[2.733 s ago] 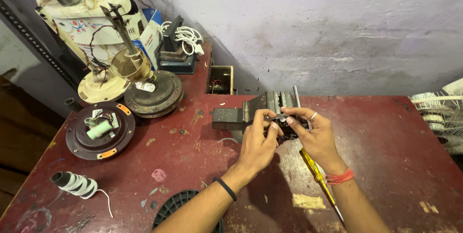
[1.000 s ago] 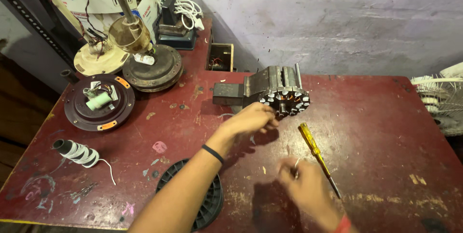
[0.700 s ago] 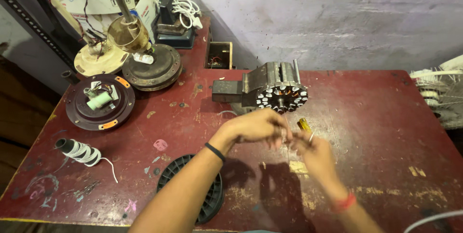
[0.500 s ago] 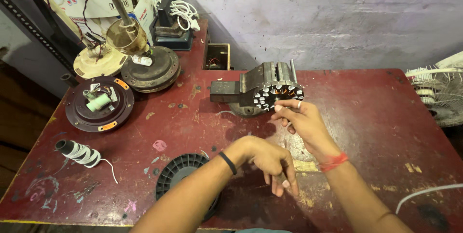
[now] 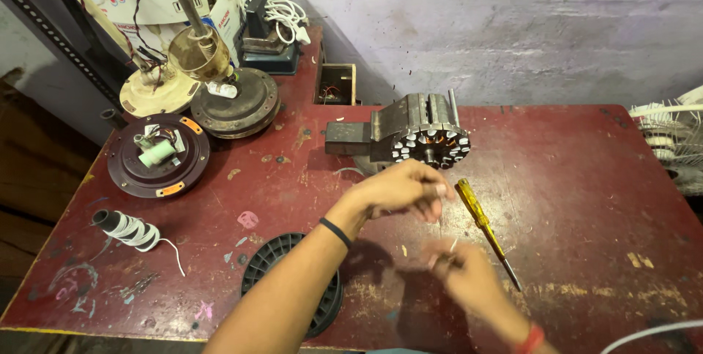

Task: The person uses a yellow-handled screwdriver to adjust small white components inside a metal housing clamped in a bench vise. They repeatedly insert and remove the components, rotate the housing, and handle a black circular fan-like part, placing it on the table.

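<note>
A fan stator (image 5: pixel 432 146) with copper windings sits clamped in a dark metal vise (image 5: pixel 381 134) at the middle of the red table (image 5: pixel 586 178). My left hand (image 5: pixel 401 190) hovers just in front of the stator with its fingers curled together; nothing shows in it. My right hand (image 5: pixel 463 275) is lower and blurred, its fingertips pinched on a small pale strip (image 5: pixel 454 245). A yellow-handled screwdriver (image 5: pixel 480 216) lies on the table between the two hands, just right of my left hand.
A black slotted plastic disc (image 5: pixel 272 259) lies under my left forearm. A wire spool (image 5: pixel 130 229), a round motor cover (image 5: pixel 157 156), other fan parts (image 5: pixel 234 109) and a small open box (image 5: pixel 335 84) stand at the left and back. A white fan guard (image 5: pixel 674 142) sits at the right edge.
My right hand has pulled back from the stator toward me. My left hand has risen from the table front to just before the stator.
</note>
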